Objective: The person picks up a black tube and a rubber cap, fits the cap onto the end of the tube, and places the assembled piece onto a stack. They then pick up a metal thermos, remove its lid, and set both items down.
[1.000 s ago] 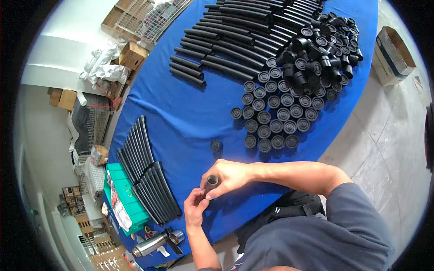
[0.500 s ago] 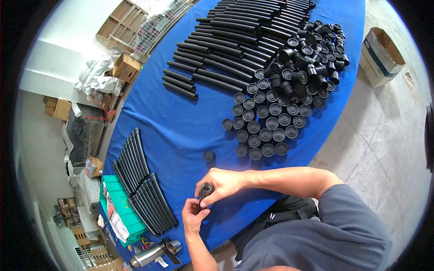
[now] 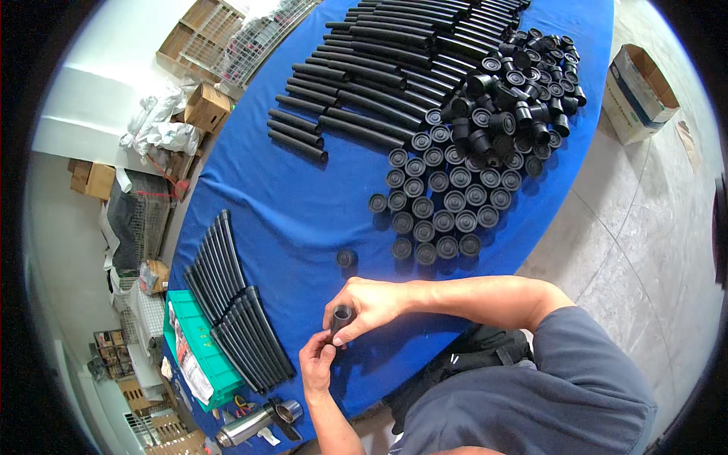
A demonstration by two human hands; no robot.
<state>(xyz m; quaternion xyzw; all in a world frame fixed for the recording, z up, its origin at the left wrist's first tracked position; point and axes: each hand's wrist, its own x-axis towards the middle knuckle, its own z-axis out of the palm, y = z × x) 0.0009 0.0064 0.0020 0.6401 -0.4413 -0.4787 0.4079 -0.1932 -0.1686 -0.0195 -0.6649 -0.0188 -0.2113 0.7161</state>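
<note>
Blue cloth spread across the head view, with a cardboard box on the floor at the far right. Rows of black tubes lay on the far side, beside a heap of black caps; nearer, loose caps stood apart, flat faces up, perhaps so each was easy to pick up. One lone cap sat just beyond the hands.

The right hand was closed around a short black tube at the near edge, open end up, probably to keep it steady. The left hand met its lower end; I cannot tell whether those fingertips pinched or merely supported it. At left, more tubes lay side by side, touching, next to a green crate, seemingly for tidiness.
</note>
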